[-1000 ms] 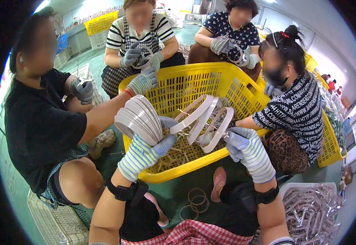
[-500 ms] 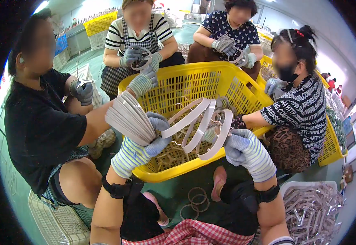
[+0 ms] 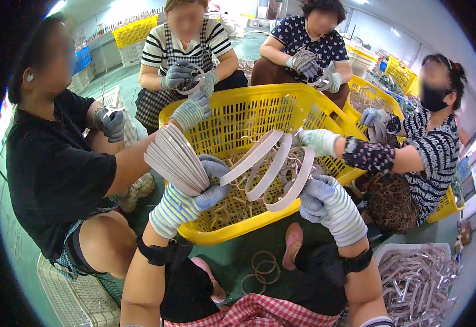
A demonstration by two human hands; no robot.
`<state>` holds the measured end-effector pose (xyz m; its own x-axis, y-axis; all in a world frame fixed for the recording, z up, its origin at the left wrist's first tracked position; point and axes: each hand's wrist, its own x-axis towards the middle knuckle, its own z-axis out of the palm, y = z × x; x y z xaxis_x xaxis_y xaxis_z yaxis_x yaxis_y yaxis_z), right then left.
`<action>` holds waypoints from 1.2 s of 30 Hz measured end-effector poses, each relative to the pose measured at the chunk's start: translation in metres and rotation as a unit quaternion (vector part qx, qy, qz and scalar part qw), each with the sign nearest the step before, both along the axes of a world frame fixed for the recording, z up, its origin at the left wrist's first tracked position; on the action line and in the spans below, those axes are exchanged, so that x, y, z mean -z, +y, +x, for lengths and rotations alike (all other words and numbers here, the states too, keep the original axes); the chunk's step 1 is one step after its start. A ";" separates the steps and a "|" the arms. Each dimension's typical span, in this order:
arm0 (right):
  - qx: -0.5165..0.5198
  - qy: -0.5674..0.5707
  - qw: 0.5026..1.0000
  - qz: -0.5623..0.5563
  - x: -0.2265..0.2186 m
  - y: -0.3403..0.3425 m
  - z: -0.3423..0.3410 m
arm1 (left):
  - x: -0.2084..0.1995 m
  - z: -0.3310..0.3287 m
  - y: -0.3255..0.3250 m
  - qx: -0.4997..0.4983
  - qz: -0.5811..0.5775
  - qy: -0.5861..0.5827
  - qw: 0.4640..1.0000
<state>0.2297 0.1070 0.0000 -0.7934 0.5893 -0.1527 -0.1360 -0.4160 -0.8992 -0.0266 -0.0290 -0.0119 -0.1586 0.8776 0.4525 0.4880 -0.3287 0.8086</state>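
Observation:
My left hand [image 3: 191, 207], in a striped glove, is closed round a fanned stack of flat pale grey strips [image 3: 173, 159]. From it several curved pale bands [image 3: 253, 166] run across to my right side, standing apart as loose arcs. My right hand [image 3: 333, 204], gloved the same way, is pinched at the lower right end of the bands; its fingertips are partly hidden. Both hands are above the near part of a yellow slotted crate [image 3: 224, 234], which holds small metal pieces and more pale bands.
Co-workers sit round the crate; at its right rim one gloved hand [image 3: 319, 143] reaches over. At lower right stands a white bin [image 3: 382, 252] heaped with pale bands. Thin rings [image 3: 265, 267] lie on the floor between my feet. A cream crate [image 3: 79, 300] is at lower left.
The co-worker on the right has straightened and moved away to the right, drawing a hand back from behind my bands toward the crate's rim. My own hands have hardly moved.

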 end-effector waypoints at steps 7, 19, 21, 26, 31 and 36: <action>-0.019 -0.003 1.000 0.017 0.001 0.003 -0.001 | 0.009 0.004 0.003 0.034 -0.004 -0.024 0.999; -0.023 -0.024 0.999 0.037 -0.007 0.001 0.001 | 0.003 0.011 0.002 -0.059 0.007 -0.033 0.998; -0.018 -0.028 0.999 0.036 -0.010 -0.001 0.001 | 0.002 0.012 0.003 -0.047 0.016 -0.047 0.998; -0.015 -0.057 0.997 0.055 -0.009 -0.001 0.003 | -0.004 0.019 -0.003 0.014 -0.062 -0.248 0.967; -0.016 -0.083 0.993 0.084 -0.011 -0.002 0.003 | -0.011 0.021 -0.006 0.025 -0.075 -0.274 0.959; -0.011 -0.104 0.989 0.102 -0.013 -0.005 0.002 | -0.012 0.019 -0.009 0.036 -0.092 -0.292 0.951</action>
